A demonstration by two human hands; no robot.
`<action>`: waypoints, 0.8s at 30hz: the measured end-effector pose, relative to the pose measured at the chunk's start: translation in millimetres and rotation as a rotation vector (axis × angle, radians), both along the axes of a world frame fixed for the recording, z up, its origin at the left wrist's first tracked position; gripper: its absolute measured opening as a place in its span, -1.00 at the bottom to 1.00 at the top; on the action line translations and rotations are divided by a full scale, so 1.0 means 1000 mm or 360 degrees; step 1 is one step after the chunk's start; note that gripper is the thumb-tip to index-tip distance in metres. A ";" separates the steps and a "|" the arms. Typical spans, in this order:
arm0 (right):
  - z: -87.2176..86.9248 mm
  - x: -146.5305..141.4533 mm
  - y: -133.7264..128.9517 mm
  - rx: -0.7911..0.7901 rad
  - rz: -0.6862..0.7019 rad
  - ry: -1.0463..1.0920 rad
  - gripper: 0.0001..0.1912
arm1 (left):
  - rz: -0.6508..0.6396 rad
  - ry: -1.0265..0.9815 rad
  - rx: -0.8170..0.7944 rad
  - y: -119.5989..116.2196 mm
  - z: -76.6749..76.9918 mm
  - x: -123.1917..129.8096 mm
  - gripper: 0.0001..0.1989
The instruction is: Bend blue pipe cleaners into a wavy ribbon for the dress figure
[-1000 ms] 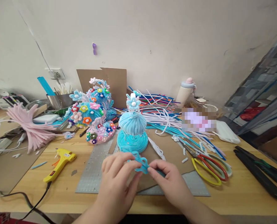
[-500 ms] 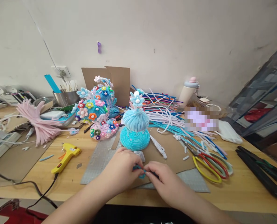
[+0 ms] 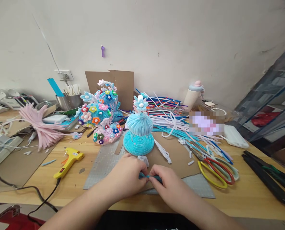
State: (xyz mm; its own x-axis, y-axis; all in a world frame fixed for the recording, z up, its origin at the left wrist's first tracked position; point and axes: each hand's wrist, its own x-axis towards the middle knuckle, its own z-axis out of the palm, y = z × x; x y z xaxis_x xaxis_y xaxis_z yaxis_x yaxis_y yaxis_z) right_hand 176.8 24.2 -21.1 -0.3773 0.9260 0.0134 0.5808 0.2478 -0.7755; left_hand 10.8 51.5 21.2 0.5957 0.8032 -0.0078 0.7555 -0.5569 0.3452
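A short piece of blue pipe cleaner (image 3: 145, 175) runs between my two hands, low over the cardboard. My left hand (image 3: 129, 172) pinches one end of it, and my right hand (image 3: 163, 180) pinches the other, the fingertips almost meeting. Much of the piece is hidden by my fingers. Just beyond my hands stands a light blue fuzzy ornament (image 3: 139, 124), pleated and round, on a coiled turquoise base (image 3: 138, 145) with a flower on top. A small whitish lump (image 3: 143, 160) lies in front of that base, near my left hand.
A yellow glue gun (image 3: 69, 161) lies on the left. Scissors with yellow and red handles (image 3: 213, 174) and black-handled cutters (image 3: 267, 175) are on the right. Flower-covered ornaments (image 3: 94, 115) and heaps of pipe cleaners (image 3: 166, 121) stand behind. A white bundle (image 3: 162, 151) lies beside the base.
The blue pipe cleaner, a small loop between the fingertips before, now looks straighter and extends into both hands. The ornament has not moved.
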 end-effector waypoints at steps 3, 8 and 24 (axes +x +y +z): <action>0.001 0.002 0.000 0.0016 0.0011 -0.0010 -0.87 | -0.0030 -0.0031 -0.0028 0.001 -0.001 0.000 -0.89; 0.005 0.003 -0.001 -0.0003 0.0094 0.0012 -0.86 | -0.0053 -0.0119 -0.0190 0.002 -0.004 -0.002 -0.87; 0.009 0.024 0.001 0.0914 -0.0240 0.0491 -0.90 | 0.0452 -0.0825 -0.1106 0.001 -0.009 -0.016 -0.83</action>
State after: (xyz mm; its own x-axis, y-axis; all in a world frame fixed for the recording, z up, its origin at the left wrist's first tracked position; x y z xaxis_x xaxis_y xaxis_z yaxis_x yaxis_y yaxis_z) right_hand 201.3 24.9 -12.4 -0.1444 0.7820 0.6064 0.4142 0.6043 -0.6807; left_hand -4.8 52.2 12.1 0.4400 0.8347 -0.3312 0.4892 0.0865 0.8679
